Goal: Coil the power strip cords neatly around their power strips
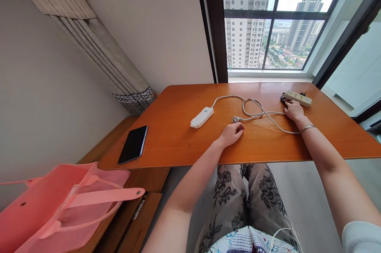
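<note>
A white power strip (202, 117) lies on the wooden table (166, 126), its white cord (269, 114) looping to the right. The plug (236, 119) at the cord's end rests just above my left hand (233, 134), whose fingers are curled in on the tabletop; whether they hold anything is hidden. My right hand (294, 110) reaches to the back right, its fingertips at a dark cord bundle (283, 98) beside a beige power strip (298, 98). Its grip on the bundle cannot be made out. The white cord passes by my right wrist.
A black tablet (132, 145) lies at the table's left end. Below it on the left, a pink bag (44, 209) sits on a wooden cabinet (143, 221). A window (274, 38) and its sill are behind the table, and a grey curtain (98, 46) hangs at the left.
</note>
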`<state>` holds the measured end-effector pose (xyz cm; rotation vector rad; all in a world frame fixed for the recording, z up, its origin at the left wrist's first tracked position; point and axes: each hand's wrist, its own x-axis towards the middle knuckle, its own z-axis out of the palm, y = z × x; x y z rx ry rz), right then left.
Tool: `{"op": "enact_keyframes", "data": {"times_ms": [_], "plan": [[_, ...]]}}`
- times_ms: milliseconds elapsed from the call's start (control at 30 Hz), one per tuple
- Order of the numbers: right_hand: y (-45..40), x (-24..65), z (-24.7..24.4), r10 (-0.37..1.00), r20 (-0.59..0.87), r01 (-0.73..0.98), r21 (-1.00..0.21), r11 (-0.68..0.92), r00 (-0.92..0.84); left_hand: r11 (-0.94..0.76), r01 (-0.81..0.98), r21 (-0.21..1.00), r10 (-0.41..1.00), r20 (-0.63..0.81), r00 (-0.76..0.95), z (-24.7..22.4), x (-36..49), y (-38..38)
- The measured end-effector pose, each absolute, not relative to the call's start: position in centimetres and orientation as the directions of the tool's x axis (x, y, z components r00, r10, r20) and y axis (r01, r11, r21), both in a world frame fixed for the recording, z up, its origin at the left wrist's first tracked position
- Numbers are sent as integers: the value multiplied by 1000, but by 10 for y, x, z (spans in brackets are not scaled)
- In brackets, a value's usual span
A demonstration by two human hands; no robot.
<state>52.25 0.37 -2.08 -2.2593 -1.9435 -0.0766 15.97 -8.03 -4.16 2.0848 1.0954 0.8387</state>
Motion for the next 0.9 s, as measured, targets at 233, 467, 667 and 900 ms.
{"op": "enact_keyframes", "data": {"times_ms": [233, 467, 667, 900], "plan": [[-5, 518, -25, 974, 167, 979, -160, -129, 156, -455, 445, 771, 857, 245, 453, -43, 161, -80], [-30, 484, -19, 964, 265, 961, -261, 85, -13, -476, 434, 765, 848, 266, 459, -46, 161, -78], [-75, 428, -21, 953, 271, 795, -544, 268, -135, -474, 401, 784, 853, 295, 431, -46, 161, -80], [-113, 406, -3, 875, 409, 647, -599, 471, -258, -454, 473, 755, 881, 460, 111, -49, 154, -70]]}}
